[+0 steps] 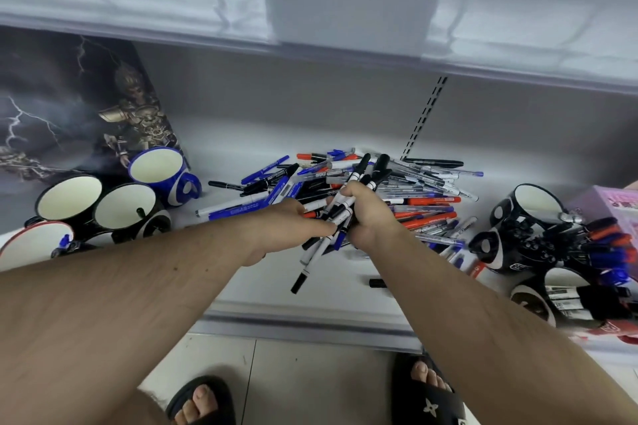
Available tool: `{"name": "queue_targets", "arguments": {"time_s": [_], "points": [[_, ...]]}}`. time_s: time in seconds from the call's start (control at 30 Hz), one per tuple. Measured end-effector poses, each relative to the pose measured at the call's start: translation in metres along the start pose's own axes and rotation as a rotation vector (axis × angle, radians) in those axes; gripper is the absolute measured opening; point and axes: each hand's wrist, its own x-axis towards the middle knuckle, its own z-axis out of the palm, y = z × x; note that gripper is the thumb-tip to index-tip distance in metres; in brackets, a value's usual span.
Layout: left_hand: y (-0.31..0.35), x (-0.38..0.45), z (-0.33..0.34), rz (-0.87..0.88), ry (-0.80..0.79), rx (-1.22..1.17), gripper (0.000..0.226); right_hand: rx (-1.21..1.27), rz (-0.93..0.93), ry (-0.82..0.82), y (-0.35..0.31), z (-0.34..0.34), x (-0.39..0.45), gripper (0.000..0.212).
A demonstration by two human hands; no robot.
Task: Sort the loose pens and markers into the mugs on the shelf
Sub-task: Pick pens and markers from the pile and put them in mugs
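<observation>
A heap of loose pens and markers point(428, 197) in blue, red and black lies on the white shelf point(262, 272). My right hand point(371, 214) grips a bundle of black-and-white markers point(345, 210) above the heap's front edge. My left hand point(293, 224) touches the same bundle from the left, its fingers stretched toward the markers. Mugs stand at both sides: a blue mug point(162, 172), two black mugs point(69, 197) point(126, 209) and a red-rimmed mug point(32, 241) at the left, and black mugs point(531, 207) at the right.
A dark poster box point(69, 107) leans behind the left mugs. At the right, mugs stuffed with pens point(593, 245) and a pink box point(618, 207) crowd the shelf. An upper shelf point(345, 28) hangs overhead. My sandalled feet stand on the tiled floor point(310, 386).
</observation>
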Motion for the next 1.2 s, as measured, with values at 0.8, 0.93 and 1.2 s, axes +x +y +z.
{"name": "queue_targets", "arguments": {"time_s": [0.8, 0.93, 1.2], "points": [[0.016, -0.022, 0.005, 0.190, -0.275, -0.224, 0.006, -0.200, 0.029, -0.129, -0.017, 0.007, -0.095, 0.031], [0.016, -0.024, 0.001, 0.243, -0.213, -0.097, 0.012, -0.146, 0.014, -0.076, -0.016, 0.001, -0.095, 0.048], [0.019, -0.025, -0.004, 0.288, -0.176, -0.054, 0.019, -0.138, -0.045, -0.004, -0.023, -0.004, -0.104, 0.043]]}}
